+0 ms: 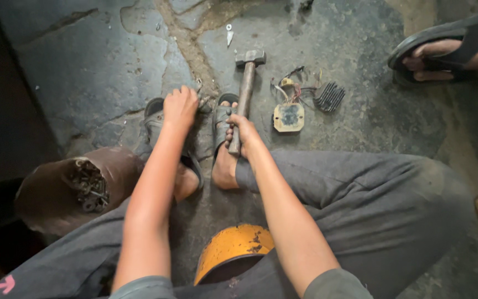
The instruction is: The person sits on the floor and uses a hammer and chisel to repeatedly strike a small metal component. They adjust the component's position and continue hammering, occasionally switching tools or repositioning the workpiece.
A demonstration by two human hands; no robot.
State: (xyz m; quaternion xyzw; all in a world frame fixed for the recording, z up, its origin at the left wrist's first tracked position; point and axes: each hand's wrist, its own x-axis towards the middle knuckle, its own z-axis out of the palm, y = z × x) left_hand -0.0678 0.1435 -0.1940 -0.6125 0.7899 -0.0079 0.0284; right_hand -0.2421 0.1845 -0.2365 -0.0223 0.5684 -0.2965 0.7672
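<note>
My right hand (243, 133) grips the wooden handle of a hammer (247, 83), whose steel head (250, 57) points away over the cracked stone floor. My left hand (181, 105) is closed on something small at the floor between my two sandalled feet; what it holds is hidden by the fingers. To the right of the hammer lies a small square electrical part (289, 117) with loose wires and a black finned piece (329, 96).
A brown sack (56, 188) of metal scrap lies at my left knee. I sit on a yellow stool (233, 246). Another person's sandalled foot (455, 50) is at the upper right. A small metal blade (229, 35) lies farther out.
</note>
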